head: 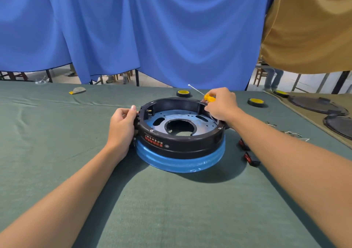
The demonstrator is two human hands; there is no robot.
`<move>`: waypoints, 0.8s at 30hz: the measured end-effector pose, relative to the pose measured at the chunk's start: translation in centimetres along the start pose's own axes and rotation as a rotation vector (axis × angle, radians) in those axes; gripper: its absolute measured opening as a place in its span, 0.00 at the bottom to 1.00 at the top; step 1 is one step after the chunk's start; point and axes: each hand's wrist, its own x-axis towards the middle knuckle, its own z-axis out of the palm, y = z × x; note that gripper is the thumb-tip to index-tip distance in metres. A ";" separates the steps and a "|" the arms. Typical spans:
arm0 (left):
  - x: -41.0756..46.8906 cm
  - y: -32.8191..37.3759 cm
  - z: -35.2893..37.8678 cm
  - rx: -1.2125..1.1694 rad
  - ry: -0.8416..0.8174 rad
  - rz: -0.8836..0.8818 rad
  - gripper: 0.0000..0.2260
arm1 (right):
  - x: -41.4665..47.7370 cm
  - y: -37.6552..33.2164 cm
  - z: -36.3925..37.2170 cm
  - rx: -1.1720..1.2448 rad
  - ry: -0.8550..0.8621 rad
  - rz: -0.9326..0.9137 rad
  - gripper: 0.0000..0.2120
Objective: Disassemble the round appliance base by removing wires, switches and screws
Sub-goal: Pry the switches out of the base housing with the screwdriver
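The round appliance base (181, 146) sits in the middle of the green-clothed surface (171, 209), its open side up, with a black ring above a blue-wrapped lower band. Our left grip (122, 127) curls around its left wall, thumb at the rim. Our right grip (222, 105) is clamped on a yellow-handled screwdriver (209, 97) over the far right rim, with the shaft pointing up and away. Two red switches (249, 158) lie just right of the base. Two tape rolls (183, 93) sit beyond it.
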 end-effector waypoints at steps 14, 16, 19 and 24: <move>-0.3 0.5 -0.5 -0.038 -0.123 -0.015 0.09 | -6.0 1.2 -2.0 0.046 0.249 0.066 0.20; -0.5 0.6 -0.5 0.004 -0.134 -0.015 0.10 | -6.7 1.1 -1.9 -0.008 0.193 0.059 0.15; -0.6 0.4 -0.5 0.039 -0.148 0.011 0.04 | -6.2 1.5 -1.6 -0.045 0.216 0.016 0.06; -1.0 0.1 -0.3 0.359 -0.131 0.199 0.03 | -5.1 2.1 -0.7 0.052 0.275 -0.017 0.07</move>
